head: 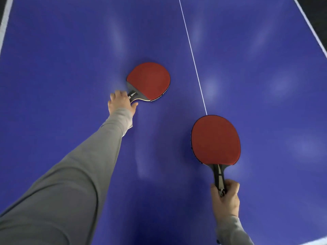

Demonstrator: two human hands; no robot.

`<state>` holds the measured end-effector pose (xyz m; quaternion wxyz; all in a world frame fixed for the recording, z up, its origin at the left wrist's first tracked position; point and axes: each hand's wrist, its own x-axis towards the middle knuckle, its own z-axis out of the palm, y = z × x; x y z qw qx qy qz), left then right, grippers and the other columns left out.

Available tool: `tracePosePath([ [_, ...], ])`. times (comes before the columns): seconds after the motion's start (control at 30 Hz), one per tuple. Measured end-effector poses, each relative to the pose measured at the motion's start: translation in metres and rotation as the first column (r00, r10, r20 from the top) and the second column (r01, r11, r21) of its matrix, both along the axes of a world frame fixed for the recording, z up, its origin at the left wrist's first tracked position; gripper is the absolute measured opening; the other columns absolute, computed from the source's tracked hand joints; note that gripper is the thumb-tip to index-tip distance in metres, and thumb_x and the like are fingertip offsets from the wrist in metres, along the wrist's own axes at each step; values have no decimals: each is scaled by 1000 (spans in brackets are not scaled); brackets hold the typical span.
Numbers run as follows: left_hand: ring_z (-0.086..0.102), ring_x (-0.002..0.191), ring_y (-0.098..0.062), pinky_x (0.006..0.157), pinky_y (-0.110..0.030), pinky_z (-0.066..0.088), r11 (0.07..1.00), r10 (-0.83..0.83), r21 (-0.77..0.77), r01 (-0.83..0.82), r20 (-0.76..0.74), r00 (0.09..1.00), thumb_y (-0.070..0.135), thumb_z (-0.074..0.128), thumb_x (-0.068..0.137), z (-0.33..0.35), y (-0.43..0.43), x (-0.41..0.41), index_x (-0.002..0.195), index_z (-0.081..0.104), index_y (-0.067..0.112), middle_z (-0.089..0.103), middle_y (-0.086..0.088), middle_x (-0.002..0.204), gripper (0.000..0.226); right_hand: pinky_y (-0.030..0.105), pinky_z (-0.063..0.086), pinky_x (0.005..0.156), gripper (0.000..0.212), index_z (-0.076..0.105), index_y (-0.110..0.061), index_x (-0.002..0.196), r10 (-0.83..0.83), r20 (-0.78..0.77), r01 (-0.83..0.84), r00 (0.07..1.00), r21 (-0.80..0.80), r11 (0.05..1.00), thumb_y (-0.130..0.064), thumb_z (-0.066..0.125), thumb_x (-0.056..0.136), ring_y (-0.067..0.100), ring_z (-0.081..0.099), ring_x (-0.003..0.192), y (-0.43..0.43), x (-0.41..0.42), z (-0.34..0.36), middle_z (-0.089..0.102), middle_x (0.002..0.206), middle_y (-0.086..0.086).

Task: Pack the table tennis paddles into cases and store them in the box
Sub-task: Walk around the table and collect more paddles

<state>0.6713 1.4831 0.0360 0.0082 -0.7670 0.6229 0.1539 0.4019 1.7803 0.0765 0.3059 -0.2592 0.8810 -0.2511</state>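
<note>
Two red-faced table tennis paddles are over the blue table. The far paddle (149,81) lies near the middle, its dark handle pointing toward me. My left hand (121,102), arm stretched out in a grey sleeve, is closed around that handle. The near paddle (215,140) is on the right, red side up, with its handle toward me. My right hand (225,197) grips the end of its handle. No case and no box are in view.
The blue table tennis table (70,68) fills the view. A thin white centre line (192,57) runs from the far edge down to the near paddle. White edge lines show at the far left (4,20) and far right (311,27).
</note>
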Motion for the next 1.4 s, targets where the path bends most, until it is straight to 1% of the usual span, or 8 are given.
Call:
tracePosePath([
  [0.2, 63, 78, -29, 65, -30, 46, 983, 76, 185, 3, -414, 907, 27, 61, 80, 10, -6, -18, 97, 57, 11, 64, -8, 83, 24, 30, 34, 58, 31, 38, -20, 94, -18, -39, 17, 999, -23, 1000, -14, 67, 83, 12, 53, 64, 0, -5, -3, 55, 73, -9],
  [0.33, 49, 47, -18, 38, -20, 43, 962, 271, 203, -181, -673, 689, 17, 60, 79, 25, 23, -33, 84, 52, 12, 57, -4, 67, 10, 29, 35, 55, 30, 39, -20, 94, -34, -37, 32, 999, -44, 999, -15, 66, 83, 14, 53, 64, 10, -10, -3, 55, 73, -8],
  [0.47, 41, 42, -19, 30, -14, 32, 927, 357, 228, -298, -778, 517, 16, 62, 82, 27, 105, -48, 73, 46, 20, 50, -2, 60, 19, 25, 36, 54, 30, 39, -20, 94, -33, -39, 29, 999, -89, 996, -15, 67, 83, 12, 54, 65, 25, -17, 1, 55, 74, -10],
  [0.63, 40, 33, -11, 33, -19, 37, 844, 502, 329, -422, -763, 408, 17, 66, 83, 19, 248, -66, 75, 47, 25, 51, 0, 57, 22, 31, 36, 59, 28, 41, -18, 96, 18, -1, -18, 1000, -89, 996, -13, 65, 84, 13, 53, 65, 49, -32, 3, 54, 74, -8],
  [0.87, 49, 51, -22, 63, -42, 51, 715, 666, 427, -553, -656, 355, 21, 68, 82, 5, 386, -127, 77, 47, 25, 57, 4, 61, 22, 33, 38, 65, 27, 42, -18, 95, 149, 56, -144, 987, -83, 986, -13, 66, 83, 14, 53, 63, 84, -59, -6, 55, 74, -8],
  [1.1, 53, 43, -17, 43, -25, 50, 688, 678, 436, -580, -671, 300, 26, 69, 80, 3, 398, -170, 79, 43, 26, 59, 0, 66, 26, 21, 37, 53, 29, 41, -20, 94, 318, 131, -305, 939, -106, 946, -12, 67, 84, 8, 53, 60, 110, -75, -11, 54, 72, -11],
  [1.23, 60, 55, -14, 63, -39, 60, 680, 656, 519, -518, -746, 114, 4, 72, 80, 2, 403, -169, 105, 52, 9, 61, -5, 78, 32, 16, 35, 53, 29, 41, -18, 97, 393, 188, -382, 900, -93, 920, -14, 66, 85, 5, 52, 61, 114, -66, -12, 54, 73, -12],
  [1.4, 68, 64, -14, 65, -27, 59, 702, 620, 616, -357, -775, -120, -23, 51, 82, 3, 417, -145, 122, 45, 4, 61, -13, 85, 50, 14, 37, 54, 31, 39, -21, 98, 429, 233, -412, 873, -123, 903, -18, 66, 85, 4, 53, 63, 113, -30, -12, 54, 75, -14],
])
